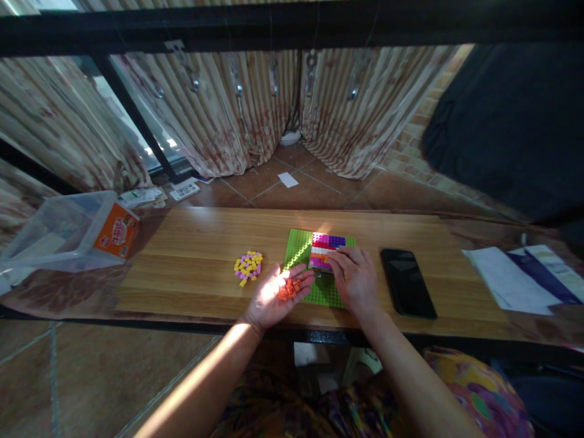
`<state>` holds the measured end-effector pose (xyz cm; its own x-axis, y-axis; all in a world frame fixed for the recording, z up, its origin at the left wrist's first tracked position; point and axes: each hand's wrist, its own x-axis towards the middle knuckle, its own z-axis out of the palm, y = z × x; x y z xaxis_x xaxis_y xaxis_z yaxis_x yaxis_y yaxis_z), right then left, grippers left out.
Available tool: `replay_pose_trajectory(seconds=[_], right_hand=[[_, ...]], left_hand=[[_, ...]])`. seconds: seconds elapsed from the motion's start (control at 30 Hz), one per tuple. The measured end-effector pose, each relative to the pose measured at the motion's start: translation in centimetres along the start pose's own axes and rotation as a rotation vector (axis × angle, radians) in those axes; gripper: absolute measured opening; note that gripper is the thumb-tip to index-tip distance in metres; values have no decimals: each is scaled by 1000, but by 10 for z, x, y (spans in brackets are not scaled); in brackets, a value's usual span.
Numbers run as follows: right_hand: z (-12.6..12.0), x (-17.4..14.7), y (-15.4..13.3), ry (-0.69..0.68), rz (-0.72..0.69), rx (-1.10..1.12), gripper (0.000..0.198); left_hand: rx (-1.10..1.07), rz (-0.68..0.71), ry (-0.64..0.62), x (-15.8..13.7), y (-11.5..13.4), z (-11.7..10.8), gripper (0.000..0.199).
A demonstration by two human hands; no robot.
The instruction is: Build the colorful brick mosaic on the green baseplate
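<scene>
My left hand (269,299) lies palm up with its fingers slightly curled, cupping a small heap of orange toy building bricks (289,289). With thumb and fingers pinched together, my right hand (356,277) touches the near right part of a block of coloured rows. Orange shows at its fingertips, a small brick by its look, partly hidden by the fingers. The block of joined bricks (321,243) has pink, red, purple, blue and white rows. It rests on a green studded baseplate (296,243), whose near part is partly covered by my hands.
A loose pile of yellow and pink bricks (249,266) lies left on the wooden table (191,255). To the right lies a black phone (407,283). Beyond the table ends are a clear plastic box (68,234) with an orange label and some papers (511,283).
</scene>
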<state>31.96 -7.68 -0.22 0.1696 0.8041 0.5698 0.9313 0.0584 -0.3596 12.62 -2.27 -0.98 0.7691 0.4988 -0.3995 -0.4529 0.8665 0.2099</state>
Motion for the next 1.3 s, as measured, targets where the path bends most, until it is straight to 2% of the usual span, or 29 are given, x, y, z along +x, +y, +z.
replay_pose_trajectory(seconds=[0.47, 0.6, 0.97, 1.3], right_hand=[[8, -2, -4, 73, -11, 38, 16], [5, -2, -3, 104, 26, 17, 15], [5, -11, -10, 114, 17, -112, 12], [4, -11, -12, 92, 67, -12, 12]], left_hand=[[9, -15, 32, 0, 0, 2, 58], [19, -3, 33, 0, 0, 3, 58], [-4, 22, -55, -1, -4, -2, 59], [-17, 7, -86, 1, -3, -7, 57]])
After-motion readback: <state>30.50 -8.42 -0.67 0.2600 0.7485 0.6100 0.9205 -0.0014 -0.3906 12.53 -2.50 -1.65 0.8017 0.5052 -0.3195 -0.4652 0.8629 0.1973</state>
